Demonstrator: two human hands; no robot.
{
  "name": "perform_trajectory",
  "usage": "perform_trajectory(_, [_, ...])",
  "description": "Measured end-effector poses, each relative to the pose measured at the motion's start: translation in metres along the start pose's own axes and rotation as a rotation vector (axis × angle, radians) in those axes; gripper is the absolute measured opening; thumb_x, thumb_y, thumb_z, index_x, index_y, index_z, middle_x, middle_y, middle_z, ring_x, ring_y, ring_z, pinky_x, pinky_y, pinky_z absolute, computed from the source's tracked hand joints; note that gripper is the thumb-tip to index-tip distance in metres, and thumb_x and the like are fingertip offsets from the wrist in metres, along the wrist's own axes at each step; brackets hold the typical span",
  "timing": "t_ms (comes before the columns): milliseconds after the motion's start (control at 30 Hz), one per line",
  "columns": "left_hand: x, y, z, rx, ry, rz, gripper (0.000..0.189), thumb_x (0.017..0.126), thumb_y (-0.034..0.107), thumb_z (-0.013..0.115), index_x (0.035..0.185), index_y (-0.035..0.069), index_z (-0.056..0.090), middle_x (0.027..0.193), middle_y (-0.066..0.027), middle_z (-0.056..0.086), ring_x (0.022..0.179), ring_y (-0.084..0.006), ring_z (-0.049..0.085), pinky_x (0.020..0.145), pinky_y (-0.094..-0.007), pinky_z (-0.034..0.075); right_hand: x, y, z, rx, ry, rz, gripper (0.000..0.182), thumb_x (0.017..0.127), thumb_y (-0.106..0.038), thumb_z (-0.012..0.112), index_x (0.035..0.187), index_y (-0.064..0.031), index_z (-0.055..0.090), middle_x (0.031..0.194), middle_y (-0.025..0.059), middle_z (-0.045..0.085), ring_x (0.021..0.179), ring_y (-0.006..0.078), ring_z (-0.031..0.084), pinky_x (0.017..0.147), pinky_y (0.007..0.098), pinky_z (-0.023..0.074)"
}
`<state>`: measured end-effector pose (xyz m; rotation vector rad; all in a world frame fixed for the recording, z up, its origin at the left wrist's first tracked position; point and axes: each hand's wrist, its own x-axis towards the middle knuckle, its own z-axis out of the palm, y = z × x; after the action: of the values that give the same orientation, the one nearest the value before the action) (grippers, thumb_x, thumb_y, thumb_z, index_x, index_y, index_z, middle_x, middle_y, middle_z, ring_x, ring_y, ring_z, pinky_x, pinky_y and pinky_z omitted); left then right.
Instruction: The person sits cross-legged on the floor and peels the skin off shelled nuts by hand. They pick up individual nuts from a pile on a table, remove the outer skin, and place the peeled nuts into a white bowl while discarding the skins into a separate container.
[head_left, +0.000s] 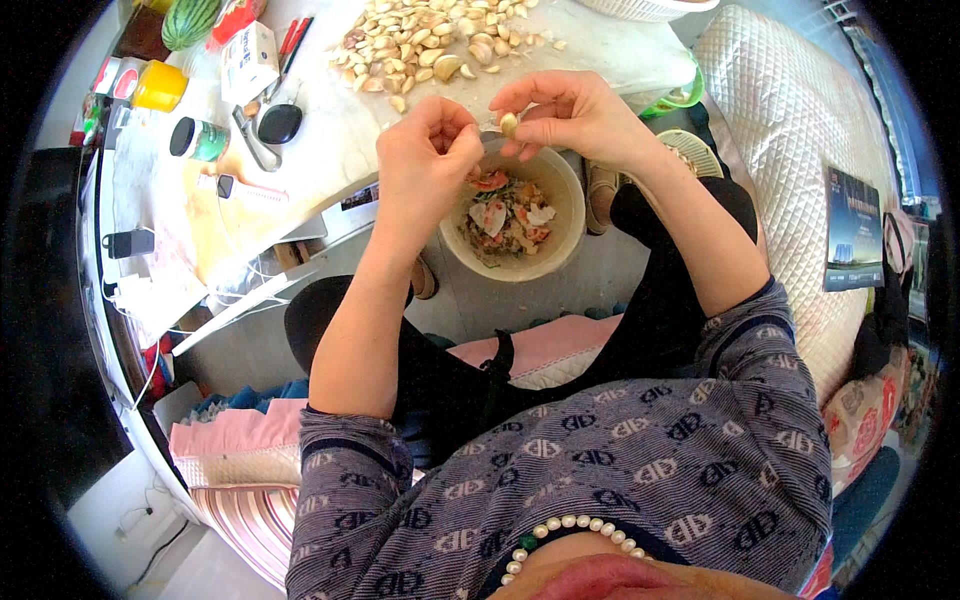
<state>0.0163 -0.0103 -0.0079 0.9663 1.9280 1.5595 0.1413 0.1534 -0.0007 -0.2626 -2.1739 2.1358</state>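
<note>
My right hand (574, 120) pinches a garlic clove (509, 124) between thumb and fingers, above the back rim of a cream plastic bucket (575, 214). Left of it, my left hand (431, 154) is curled with thumb and forefinger together; whether a bit of skin is between them is hidden. The two hands are slightly apart. Food scraps and peelings (510, 214) lie in the bucket, which stands on the floor between my feet. Beyond my hands, a heap of garlic cloves (427, 45) is spread over the light tabletop (330, 142).
On the table's left are a green-lidded jar (206, 140), a black oval case (280, 124), a tissue pack (250, 64), a yellow jar (160, 85) and a watermelon (190, 22). A slotted basket (691, 152) stands right of the bucket, beside a quilted cover (795, 127).
</note>
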Motion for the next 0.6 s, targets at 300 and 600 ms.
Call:
perform_trajectory(300, [0.001,0.011,-0.008,-0.192,-0.072,-0.159,0.008,0.082,0.007,0.059,0.084,-0.001,0.059,0.064,-0.0018,0.059,0.053,-0.0082,0.056,0.051,-0.0211,0.046,0.002,0.0,-0.003,0.049,0.077,0.009,0.017,0.09,-0.009,0.06,0.106,-0.0033,0.064,0.096,0.0058,0.068,0.084,0.0133,0.067,0.068,0.0221,0.0534])
perform_trajectory(600, [0.0,0.009,-0.019,-0.097,-0.138,-0.182,0.009,0.079,0.007,0.06,0.082,-0.001,0.06,0.065,-0.0025,0.06,0.056,-0.008,0.057,0.052,-0.0217,0.047,0.001,0.003,-0.012,0.087,0.116,0.025,0.018,0.089,-0.01,0.062,0.105,-0.0021,0.064,0.097,0.0061,0.068,0.084,0.0128,0.068,0.068,0.021,0.0535])
